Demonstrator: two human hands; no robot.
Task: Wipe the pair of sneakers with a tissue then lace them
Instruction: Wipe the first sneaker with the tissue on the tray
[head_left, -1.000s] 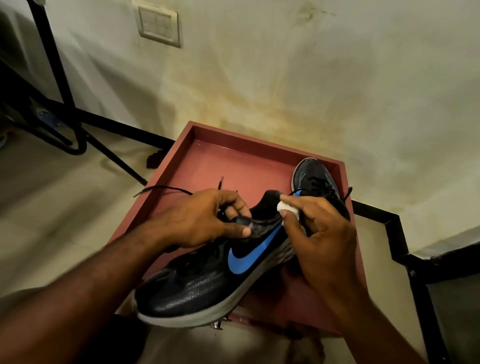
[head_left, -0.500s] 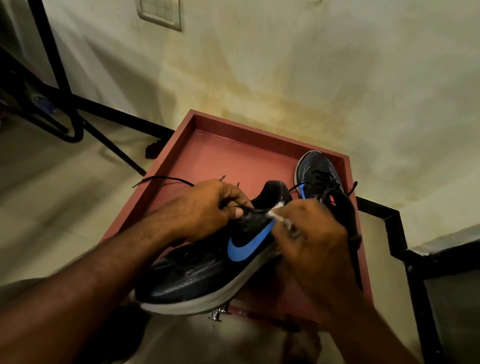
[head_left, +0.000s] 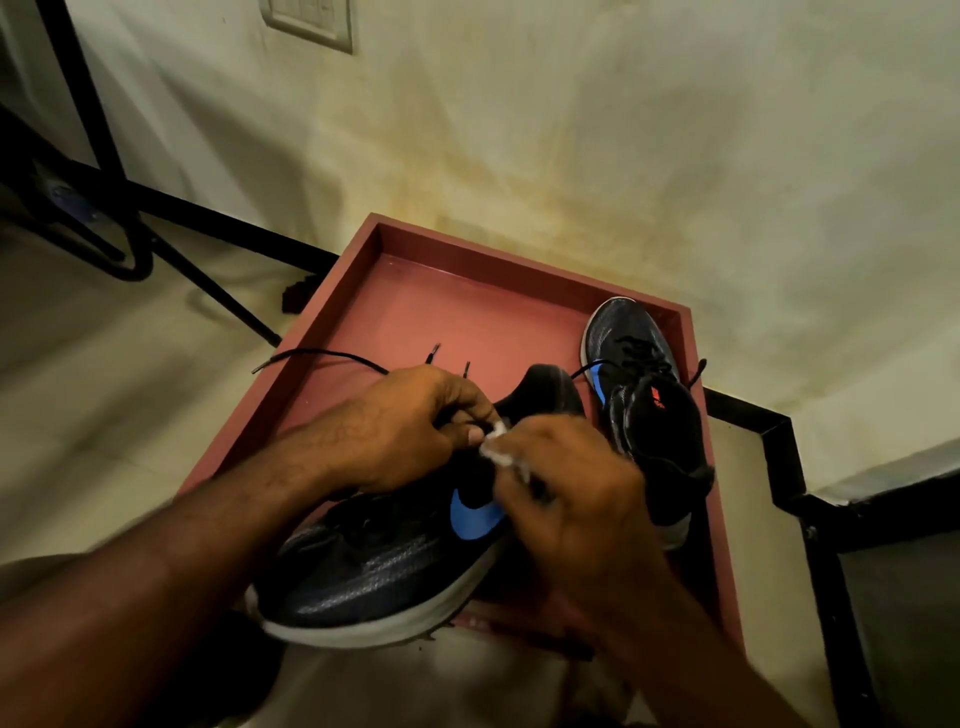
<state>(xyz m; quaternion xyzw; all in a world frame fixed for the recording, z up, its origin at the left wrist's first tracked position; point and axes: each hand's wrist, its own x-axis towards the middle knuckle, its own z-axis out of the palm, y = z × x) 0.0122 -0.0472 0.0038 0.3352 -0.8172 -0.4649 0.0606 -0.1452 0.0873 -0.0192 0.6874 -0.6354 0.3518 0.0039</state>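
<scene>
A dark sneaker with a blue swoosh (head_left: 384, 566) lies tilted across the front of a red tray (head_left: 426, 312), toe towards me. My left hand (head_left: 395, 431) grips its collar near the heel. My right hand (head_left: 566, 499) pinches a small white tissue (head_left: 496, 447) and presses it on the shoe's side, close to the collar. The second sneaker (head_left: 639, 395) stands on the tray's right side, toe pointing away. A loose black lace (head_left: 322, 356) runs over the tray's left rim.
The tray stands against a stained pale wall (head_left: 623, 156). Black metal furniture legs (head_left: 156, 244) cross the floor at the left. A black skirting edge (head_left: 779, 431) runs at the right. A switch plate (head_left: 311, 21) is on the wall, top left.
My right hand has slid the tissue along the shoe's side from the heel towards the collar, nearer my left hand. The view has tilted down a little.
</scene>
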